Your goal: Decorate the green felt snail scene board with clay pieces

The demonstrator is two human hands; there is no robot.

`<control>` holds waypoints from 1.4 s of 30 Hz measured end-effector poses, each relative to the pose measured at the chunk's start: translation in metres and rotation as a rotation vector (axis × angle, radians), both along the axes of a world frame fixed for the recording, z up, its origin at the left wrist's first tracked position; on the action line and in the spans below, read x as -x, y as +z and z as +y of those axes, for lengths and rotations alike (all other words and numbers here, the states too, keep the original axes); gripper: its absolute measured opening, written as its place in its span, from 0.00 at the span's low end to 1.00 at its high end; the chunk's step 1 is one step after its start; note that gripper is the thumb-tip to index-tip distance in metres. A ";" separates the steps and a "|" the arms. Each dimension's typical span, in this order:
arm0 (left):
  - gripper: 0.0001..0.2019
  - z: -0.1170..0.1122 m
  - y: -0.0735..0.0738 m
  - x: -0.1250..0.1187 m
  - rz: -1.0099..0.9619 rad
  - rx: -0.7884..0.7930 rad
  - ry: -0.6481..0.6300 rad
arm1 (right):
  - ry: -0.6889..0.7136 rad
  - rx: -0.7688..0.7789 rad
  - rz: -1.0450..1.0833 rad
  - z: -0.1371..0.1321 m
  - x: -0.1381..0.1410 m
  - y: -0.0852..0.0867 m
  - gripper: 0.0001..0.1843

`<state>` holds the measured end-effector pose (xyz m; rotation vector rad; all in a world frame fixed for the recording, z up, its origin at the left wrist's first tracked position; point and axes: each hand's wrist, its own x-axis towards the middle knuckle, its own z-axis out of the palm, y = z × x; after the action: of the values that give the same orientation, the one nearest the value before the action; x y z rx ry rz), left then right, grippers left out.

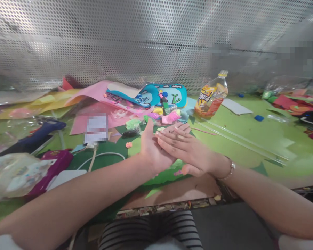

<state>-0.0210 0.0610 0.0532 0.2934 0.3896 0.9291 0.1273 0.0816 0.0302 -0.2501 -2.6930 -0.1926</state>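
My left hand (152, 152) is held palm up over the green table sheet, its thumb raised and its fingers stretched out. Across that palm lies my right hand (184, 144), flat with straight fingers; a bracelet circles its wrist. Whatever may be between the two palms is hidden. Just beyond the fingers are soft clay packets: a pink one (171, 117), a pale green one (133, 124) and a black one (129, 133). A small orange-pink clay piece (129, 145) sits left of my left hand. Below my right hand is a small pink-purple bit (177, 172).
A tilted plastic bottle (211, 95) stands behind, near a blue decorated craft piece (176, 95). Clear strips (245, 140) lie to the right. On the left are a blue glue gun (39, 133), its white cord, and a magenta case (53, 166). A perforated metal panel (156, 41) closes the back.
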 end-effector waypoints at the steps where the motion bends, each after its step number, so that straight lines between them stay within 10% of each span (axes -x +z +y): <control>1: 0.41 0.000 -0.001 -0.001 -0.002 0.005 0.011 | 0.001 0.042 0.023 0.001 -0.001 0.000 0.41; 7: 0.39 0.006 -0.002 -0.003 -0.046 0.015 0.142 | -0.088 0.149 0.090 0.010 -0.008 0.004 0.38; 42: 0.41 0.003 0.006 0.003 0.040 0.043 0.023 | -0.052 -0.065 -0.015 0.002 -0.001 -0.001 0.44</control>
<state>-0.0236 0.0635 0.0594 0.2693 0.4499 0.9370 0.1288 0.0835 0.0290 -0.2998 -2.6916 -0.2980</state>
